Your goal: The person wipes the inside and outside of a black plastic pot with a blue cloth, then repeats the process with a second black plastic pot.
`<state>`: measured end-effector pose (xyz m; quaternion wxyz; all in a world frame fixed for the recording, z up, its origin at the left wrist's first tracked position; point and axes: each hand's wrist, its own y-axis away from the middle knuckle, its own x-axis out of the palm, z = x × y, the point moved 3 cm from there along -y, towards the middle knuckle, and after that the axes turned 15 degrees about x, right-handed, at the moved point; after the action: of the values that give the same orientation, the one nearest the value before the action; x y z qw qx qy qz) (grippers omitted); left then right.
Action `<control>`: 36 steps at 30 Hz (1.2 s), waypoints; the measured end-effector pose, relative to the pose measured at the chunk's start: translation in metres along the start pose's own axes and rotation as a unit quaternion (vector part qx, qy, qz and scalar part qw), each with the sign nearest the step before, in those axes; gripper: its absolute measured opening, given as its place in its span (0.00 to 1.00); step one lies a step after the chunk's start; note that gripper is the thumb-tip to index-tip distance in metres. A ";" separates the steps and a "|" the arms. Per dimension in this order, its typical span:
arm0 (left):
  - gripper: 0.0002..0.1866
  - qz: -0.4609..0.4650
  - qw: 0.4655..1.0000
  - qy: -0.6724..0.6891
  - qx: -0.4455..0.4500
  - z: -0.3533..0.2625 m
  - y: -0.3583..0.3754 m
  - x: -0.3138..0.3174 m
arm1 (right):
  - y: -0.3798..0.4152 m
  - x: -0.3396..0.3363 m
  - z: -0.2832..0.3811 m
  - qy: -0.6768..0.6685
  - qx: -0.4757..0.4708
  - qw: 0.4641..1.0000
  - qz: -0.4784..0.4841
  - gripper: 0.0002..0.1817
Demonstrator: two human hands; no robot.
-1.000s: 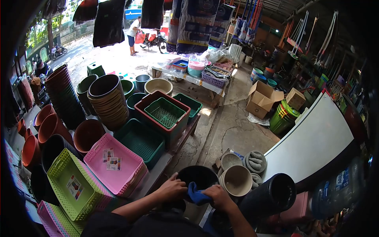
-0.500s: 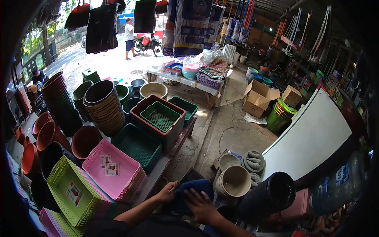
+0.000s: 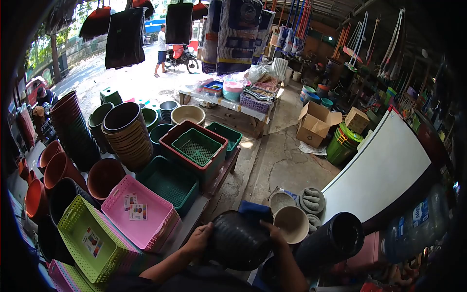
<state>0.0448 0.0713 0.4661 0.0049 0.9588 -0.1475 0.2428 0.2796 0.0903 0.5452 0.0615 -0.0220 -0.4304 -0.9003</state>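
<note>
A black plastic pot (image 3: 241, 241), round and ribbed, is held low in front of me, its side and base facing up toward me. My left hand (image 3: 198, 239) grips its left edge, thumb on the near side. On the opposite edge my right hand (image 3: 275, 234) is closed, with its fingers mostly hidden behind. A dark blue cloth (image 3: 255, 209) shows behind the pot by my right fingers. Close to that hand stand stacked beige pots (image 3: 291, 224) and a tall black bin (image 3: 335, 238).
Pink baskets (image 3: 138, 209), green baskets (image 3: 92, 238) and stacked brown pots (image 3: 125, 131) crowd the table on my left. A white board (image 3: 379, 165) leans at right, near an open cardboard box (image 3: 314, 124). A person (image 3: 161, 51) stands outside by a motorcycle.
The black pot has come up and turned so its outside faces me. My right hand has gone from lying on the blue cloth to gripping the right edge; the cloth now sits behind.
</note>
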 end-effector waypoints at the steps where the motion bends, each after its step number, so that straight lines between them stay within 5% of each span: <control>1: 0.24 -0.078 0.993 0.091 0.002 -0.007 -0.002 0.005 | -0.022 -0.016 -0.011 0.004 -0.003 1.000 0.000 0.23; 4: 0.27 -0.213 0.948 0.232 0.035 -0.012 -0.007 0.023 | -0.088 -0.020 -0.076 0.089 -0.312 0.931 -0.165 0.27; 7: 0.32 -0.249 0.914 0.309 0.082 0.013 -0.017 0.024 | -0.140 0.015 -0.141 0.155 -0.567 0.743 -0.320 0.32; 9: 0.32 -0.273 0.906 0.302 0.115 0.010 -0.027 0.031 | -0.104 0.063 -0.102 0.062 -0.516 0.802 -0.294 0.39; 11: 0.38 -0.329 0.934 0.131 0.057 0.002 -0.028 0.029 | -0.051 0.086 -0.068 0.265 -0.572 0.726 -0.275 0.39; 14: 0.41 -0.212 0.968 0.120 0.060 -0.002 -0.023 0.027 | -0.033 0.087 -0.050 0.382 -0.543 0.693 -0.281 0.38; 16: 0.36 -0.149 0.977 0.114 0.106 -0.012 -0.021 0.033 | -0.013 0.087 -0.024 0.536 -0.518 0.613 -0.262 0.33; 17: 0.36 -0.147 0.978 0.113 0.096 -0.003 -0.019 0.021 | -0.013 0.083 -0.013 0.533 -0.511 0.620 -0.264 0.33; 19: 0.30 0.044 0.987 -0.147 0.040 0.014 -0.021 0.006 | -0.016 0.070 0.006 0.508 -0.460 0.696 -0.215 0.33; 20: 0.23 0.054 0.977 -0.204 0.005 0.014 -0.017 0.008 | -0.023 0.056 0.012 0.505 -0.453 0.701 -0.219 0.33; 22: 0.22 0.047 0.990 -0.133 -0.003 -0.003 -0.012 0.023 | -0.054 0.015 0.010 0.258 -0.212 0.942 0.034 0.28; 23: 0.20 0.033 0.997 -0.063 -0.007 -0.006 -0.011 0.025 | -0.050 -0.001 0.007 0.201 -0.113 0.973 0.032 0.23; 25: 0.20 0.037 0.998 -0.049 -0.010 0.008 -0.011 0.019 | -0.083 -0.048 -0.025 0.350 -0.426 0.830 -0.089 0.25; 26: 0.20 -0.026 0.999 -0.018 -0.019 0.015 -0.011 0.015 | -0.098 -0.052 -0.042 0.335 -0.425 0.835 -0.102 0.25; 27: 0.21 -0.090 0.995 0.012 -0.029 0.021 -0.010 0.013 | -0.119 -0.059 -0.062 0.017 -0.268 0.963 0.030 0.26; 28: 0.21 -0.090 0.996 -0.004 -0.015 0.024 -0.012 0.014 | -0.126 -0.053 -0.080 -0.304 -0.079 0.935 0.165 0.28; 29: 0.21 -0.076 0.997 -0.010 -0.024 0.029 -0.013 0.017 | -0.126 -0.049 -0.093 -0.319 -0.085 0.930 0.160 0.28; 31: 0.22 -0.091 0.996 0.019 -0.011 0.039 -0.014 0.024 | -0.110 -0.047 -0.113 -0.345 -0.207 0.915 -0.013 0.28; 36: 0.22 -0.059 0.996 -0.074 -0.006 0.067 -0.019 0.048 | -0.047 -0.036 -0.164 -0.133 -0.270 0.931 -0.206 0.29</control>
<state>0.1215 0.0702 0.4304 0.0145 0.9811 -0.0923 0.1697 0.3111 -0.0049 0.4020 -0.1912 -0.0684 -0.1708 -0.9642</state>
